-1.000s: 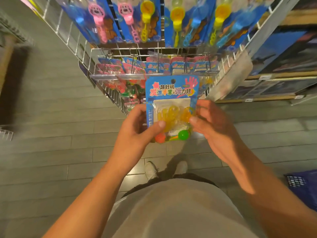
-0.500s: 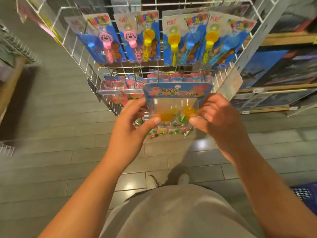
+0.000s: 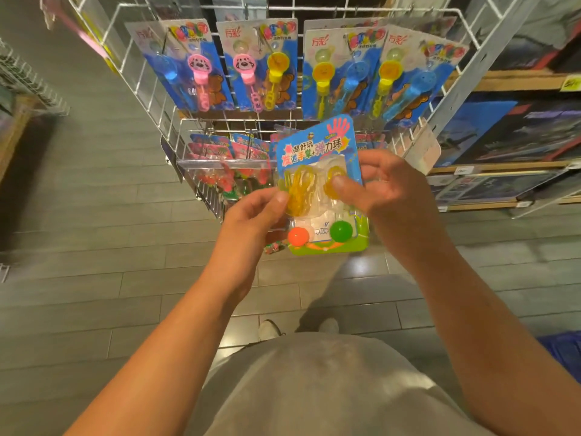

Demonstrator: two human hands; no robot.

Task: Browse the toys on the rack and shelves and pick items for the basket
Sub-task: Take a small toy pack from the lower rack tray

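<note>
Mid-frame, both hands are pinching a toy pack (image 3: pixel 320 190) w/ two balls: left hand (image 3: pixel 251 221) on its left edge, right hand (image 3: pixel 393 190) on the right. It's tilting back up face-on vs. flat 0.5 s ago, so probably being inspected again. Behind, wire rack (image 3: pixel 465 77) w/ bubble wands (image 3: pixel 264 67); basket (image 3: pixel 562 350) lower right.

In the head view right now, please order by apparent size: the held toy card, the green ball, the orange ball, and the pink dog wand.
1. Toy card, held by both hands, nearest the camera.
2. Pink dog wand on the rack, farther away.
3. Green ball and orange ball: they look alike, so unranked.
</note>
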